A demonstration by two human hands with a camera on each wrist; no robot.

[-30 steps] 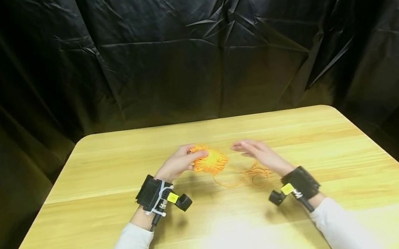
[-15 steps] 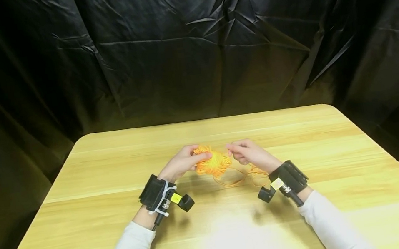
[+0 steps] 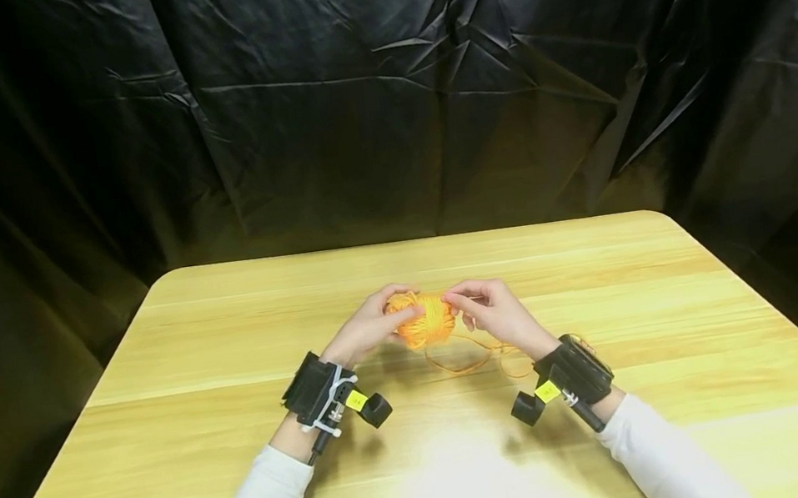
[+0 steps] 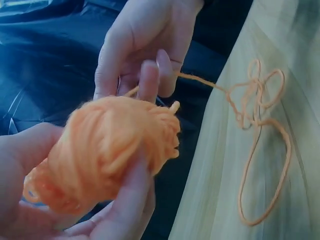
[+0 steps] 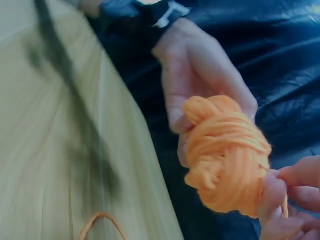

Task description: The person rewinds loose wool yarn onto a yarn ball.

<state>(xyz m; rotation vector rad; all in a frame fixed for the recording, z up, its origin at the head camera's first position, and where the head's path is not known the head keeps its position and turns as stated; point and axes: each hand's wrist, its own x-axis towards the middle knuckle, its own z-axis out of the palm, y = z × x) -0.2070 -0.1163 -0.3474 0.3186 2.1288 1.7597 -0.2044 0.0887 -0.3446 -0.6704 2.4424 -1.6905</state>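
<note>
An orange ball of yarn (image 3: 435,322) is held above the table, its wraps crossing in several directions. My left hand (image 3: 366,326) grips its left side, thumb across the front and fingers behind. At the ball's right end, my right hand (image 3: 500,313) pinches the yarn strand (image 4: 200,80) between thumb and fingertips, right against the wraps. From there the strand runs down to a loose tangle (image 4: 257,97) on the table, partly hidden by the right wrist in the head view. In the right wrist view, the right fingertips (image 5: 274,187) touch the ball's side.
The light wooden table (image 3: 227,322) has rounded far corners. Behind it hangs a creased black curtain (image 3: 325,149). Each wrist wears a black strap with a small camera, the left camera (image 3: 375,410) and right camera (image 3: 527,407) jutting inward.
My right hand has moved left to the ball, its fingers going from extended to a pinch on the strand. The ball has turned slightly in my left hand, which has shifted a little right.
</note>
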